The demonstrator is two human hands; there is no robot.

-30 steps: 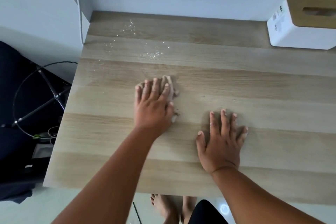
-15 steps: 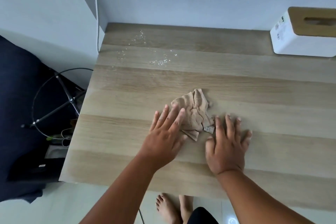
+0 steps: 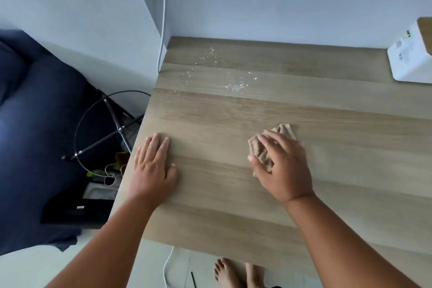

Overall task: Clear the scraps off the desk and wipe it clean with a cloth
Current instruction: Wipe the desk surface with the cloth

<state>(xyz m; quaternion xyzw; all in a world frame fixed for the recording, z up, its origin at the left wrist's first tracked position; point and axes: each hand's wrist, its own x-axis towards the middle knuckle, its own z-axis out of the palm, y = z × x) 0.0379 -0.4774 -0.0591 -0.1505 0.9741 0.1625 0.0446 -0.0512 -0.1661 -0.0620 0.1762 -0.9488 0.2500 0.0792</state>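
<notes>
Now | cloth [image 3: 261, 152] gripped under right hand [image 3: 284, 167] | left hand [image 3: 153, 168] well apart

Head camera looks steeply down, close over the desk [image 3: 233, 194]

White box [image 3: 411, 54] cut off (right edge).

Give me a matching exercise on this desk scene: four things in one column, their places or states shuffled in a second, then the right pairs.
1. left hand
2. right hand
3. white box
4. glittering droplets

A. far right of the desk
B. grips the beige cloth
C. flat on the wood near the left edge
D. far left part of the desk

Pairs: 1-C, 2-B, 3-A, 4-D
</notes>
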